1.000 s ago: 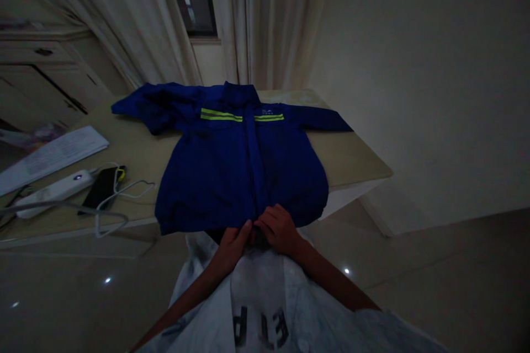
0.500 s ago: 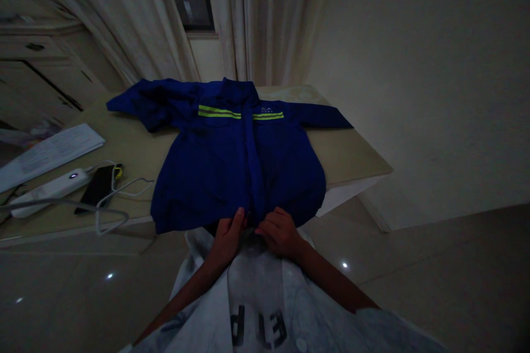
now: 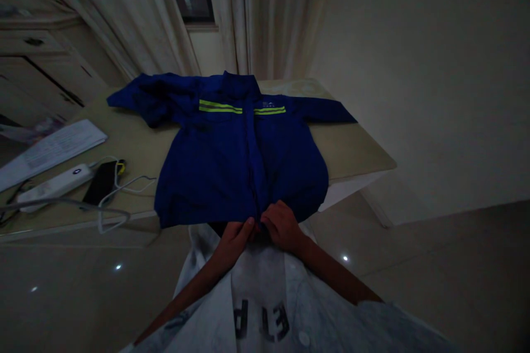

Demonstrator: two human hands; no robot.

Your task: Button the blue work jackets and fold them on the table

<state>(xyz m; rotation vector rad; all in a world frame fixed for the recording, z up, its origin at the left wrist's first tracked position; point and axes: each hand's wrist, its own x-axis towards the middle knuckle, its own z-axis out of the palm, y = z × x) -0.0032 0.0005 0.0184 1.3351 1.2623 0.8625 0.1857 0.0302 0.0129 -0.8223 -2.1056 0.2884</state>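
Note:
A dark blue jacket [image 3: 211,165] with yellow-green and grey chest stripes lies spread front side up, collar away from me and sleeves out to both sides. Its lower hem hangs at the near table edge. My left hand [image 3: 237,237] grips the hem at the bottom of the front opening, thumb on top. Right beside it, my right hand [image 3: 282,227] has its fingers curled on the bottom of the front placket. The two hands nearly touch. Whatever zipper end sits between the fingertips is too dark to make out.
The jacket lies on a beige table [image 3: 356,149]. To the left are a white power strip [image 3: 56,187], a black phone [image 3: 100,183], a looped pale cable [image 3: 108,215] and papers [image 3: 53,151]. Curtains [image 3: 273,22] hang behind; a wall [image 3: 434,77] stands to the right.
My left hand has moved slightly right and down along the hem, closer to my right hand. The right hand stays on the front edge. The view has shifted slightly.

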